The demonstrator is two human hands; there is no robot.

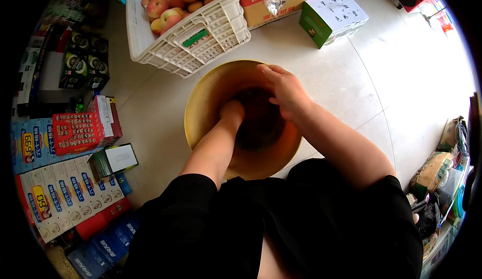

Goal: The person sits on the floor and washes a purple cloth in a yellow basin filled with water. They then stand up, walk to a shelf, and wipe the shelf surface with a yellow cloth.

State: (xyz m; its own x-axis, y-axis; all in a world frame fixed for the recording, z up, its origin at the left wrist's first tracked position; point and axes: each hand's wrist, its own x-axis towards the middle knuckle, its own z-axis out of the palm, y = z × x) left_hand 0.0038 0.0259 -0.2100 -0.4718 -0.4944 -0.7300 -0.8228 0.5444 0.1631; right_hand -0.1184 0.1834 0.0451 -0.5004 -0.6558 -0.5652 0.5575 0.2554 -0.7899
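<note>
A round yellow-brown bucket point(192, 128) stands on the floor between my knees, its mouth facing up. Deep inside lies something dark point(260, 132), too dim to make out. My left hand point(232, 111) reaches down into the bucket, and its fingers are lost in the shadow, so any hold is hidden. Over the right far side of the rim is my right hand point(287, 90), its fingers apart and nothing visible in them. Whether it touches the bucket wall I cannot tell.
A white plastic crate point(192, 47) of apples point(171, 17) stands beyond the bucket. Right of it are a cardboard box point(273, 6) under clear plastic and a green-white carton point(333, 17). Stacked packages point(71, 196) line the left; bags and odds and ends point(431, 171) lie at right.
</note>
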